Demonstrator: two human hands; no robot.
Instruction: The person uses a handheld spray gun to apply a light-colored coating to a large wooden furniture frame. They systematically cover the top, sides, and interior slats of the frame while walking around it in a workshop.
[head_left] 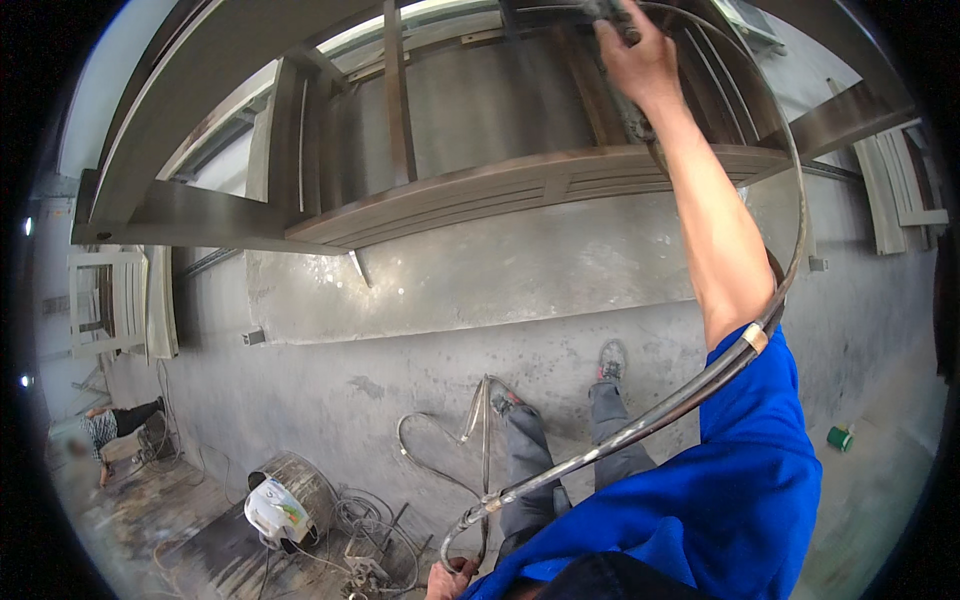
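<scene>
My right hand (pixel 645 65) reaches far forward, its fingers closed round a dark spray gun (pixel 612 18) that the top edge partly cuts off. It is over a large grey-brown wooden frame (pixel 560 175) with rails and upright slats. Dark hoses (pixel 660 410), strapped together by a light band near my right elbow, arch from the gun past my arm and run down to the lower left. At the bottom edge my left hand (pixel 450 580) is closed round the lower part of the hose. Below the frame lies a pale, spotted flat sheet (pixel 480 270).
At lower left stand a drum (pixel 300 480) and a white plastic jug (pixel 278 515), with tangled hoses (pixel 370 520) beside them. Another person (pixel 115 430) is at far left. Slatted frames (pixel 110 300) lean at both sides. A green can (pixel 840 438) sits at right. A hose loop (pixel 420 455) lies near my feet.
</scene>
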